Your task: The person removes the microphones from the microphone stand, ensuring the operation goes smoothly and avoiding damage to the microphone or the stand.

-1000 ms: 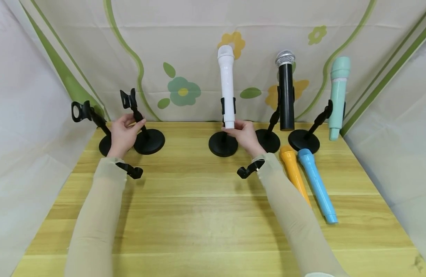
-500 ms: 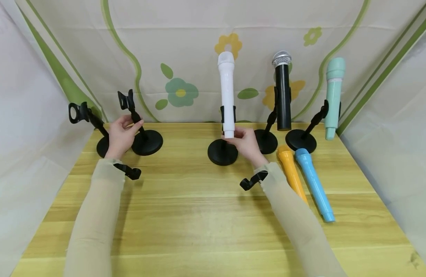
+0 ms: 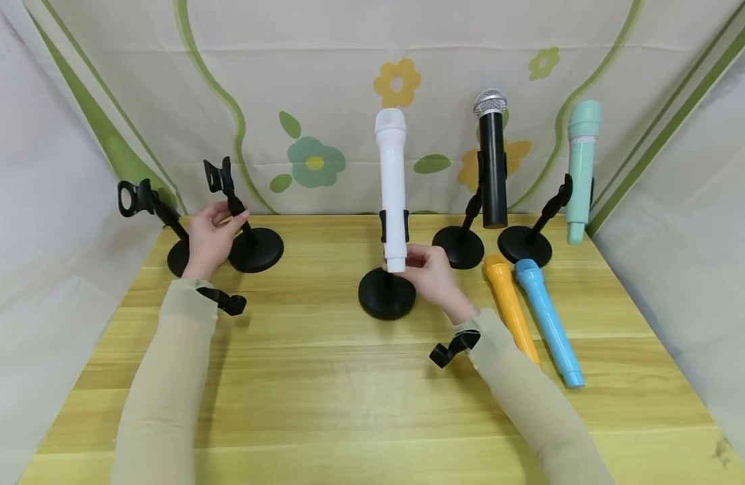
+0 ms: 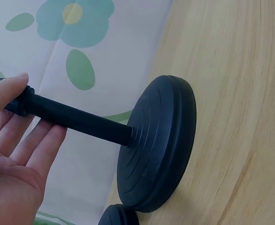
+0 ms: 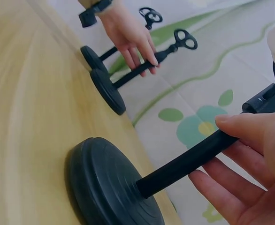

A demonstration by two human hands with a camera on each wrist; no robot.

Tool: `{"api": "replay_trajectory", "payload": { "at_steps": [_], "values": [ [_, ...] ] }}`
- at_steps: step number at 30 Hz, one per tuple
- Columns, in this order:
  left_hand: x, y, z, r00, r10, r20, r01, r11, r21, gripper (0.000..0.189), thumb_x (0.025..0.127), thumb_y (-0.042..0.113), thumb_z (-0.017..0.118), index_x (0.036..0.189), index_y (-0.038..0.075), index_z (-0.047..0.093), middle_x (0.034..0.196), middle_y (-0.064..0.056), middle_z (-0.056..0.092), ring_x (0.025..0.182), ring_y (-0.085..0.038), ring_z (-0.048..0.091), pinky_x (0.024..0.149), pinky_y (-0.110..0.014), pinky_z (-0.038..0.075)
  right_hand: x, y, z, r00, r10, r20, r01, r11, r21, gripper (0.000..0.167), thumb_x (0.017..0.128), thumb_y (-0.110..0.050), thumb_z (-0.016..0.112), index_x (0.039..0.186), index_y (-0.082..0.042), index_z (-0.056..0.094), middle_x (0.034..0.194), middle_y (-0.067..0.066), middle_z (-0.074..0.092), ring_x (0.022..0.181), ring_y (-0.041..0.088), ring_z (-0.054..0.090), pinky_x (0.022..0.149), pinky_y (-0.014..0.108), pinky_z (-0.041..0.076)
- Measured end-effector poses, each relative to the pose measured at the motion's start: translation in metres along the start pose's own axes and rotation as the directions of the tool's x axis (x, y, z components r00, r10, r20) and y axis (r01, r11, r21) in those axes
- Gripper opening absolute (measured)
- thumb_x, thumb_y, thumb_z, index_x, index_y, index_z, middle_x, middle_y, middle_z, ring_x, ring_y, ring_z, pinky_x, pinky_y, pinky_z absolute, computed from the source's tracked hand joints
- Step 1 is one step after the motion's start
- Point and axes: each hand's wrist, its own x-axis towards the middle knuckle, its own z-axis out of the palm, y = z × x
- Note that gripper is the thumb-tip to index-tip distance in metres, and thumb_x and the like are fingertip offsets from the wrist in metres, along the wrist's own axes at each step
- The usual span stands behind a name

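My left hand (image 3: pixel 210 239) grips the upper stem of a black microphone stand (image 3: pixel 256 250) whose clip holds nothing. In the left wrist view the thumb and fingers lie about that stem (image 4: pixel 81 121). My right hand (image 3: pixel 434 275) pinches the stem of another black stand (image 3: pixel 387 294), just behind the lower end of a white microphone (image 3: pixel 392 182) seated in its clip. The right wrist view shows thumb and fingers on this stem (image 5: pixel 189 161), with the round base (image 5: pixel 104 187) at or close to the tabletop.
Left of my left hand is another bare stand (image 3: pixel 177 257). At the right, stands carry a black microphone (image 3: pixel 494 168) and a mint-green microphone (image 3: pixel 582 168). An orange microphone (image 3: pixel 510 306) and a blue microphone (image 3: pixel 549 323) lie on the wooden table (image 3: pixel 324 404). A patterned curtain (image 3: pixel 324 74) hangs behind.
My right hand has drawn the stand with the white microphone toward me, away from the curtain. My left hand keeps its grip, nearly in place. The view has shifted slightly.
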Motion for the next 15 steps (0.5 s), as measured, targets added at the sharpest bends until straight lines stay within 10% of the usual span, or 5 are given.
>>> {"api": "replay_trajectory", "payload": {
  "at_steps": [9,15],
  "values": [
    [-0.009,0.003,0.005,0.996,0.016,-0.085,-0.014,1.0,0.021,0.063,0.093,0.032,0.077,0.147,0.009,0.053,0.14,-0.012,0.06,0.121,-0.024,0.061,0.105,-0.033,0.047,-0.021,-0.008,0.001,0.999,-0.033,0.013,0.033,0.999,0.027,0.025,0.086,-0.005,0.084,0.109,-0.001,0.078,0.1,0.007,0.076,0.091,0.024,0.072,0.082,0.035,0.059],
    [-0.028,0.017,0.016,0.97,0.069,-0.232,-0.06,0.997,0.047,0.07,0.09,0.033,0.08,0.15,0.017,0.048,0.144,-0.003,0.057,0.133,-0.013,0.051,0.112,-0.024,0.034,-0.03,-0.008,0.002,0.999,-0.052,0.017,0.052,0.998,0.024,0.021,0.084,-0.002,0.084,0.105,0.0,0.078,0.098,0.009,0.076,0.089,0.024,0.073,0.08,0.035,0.06]
  ]
}}
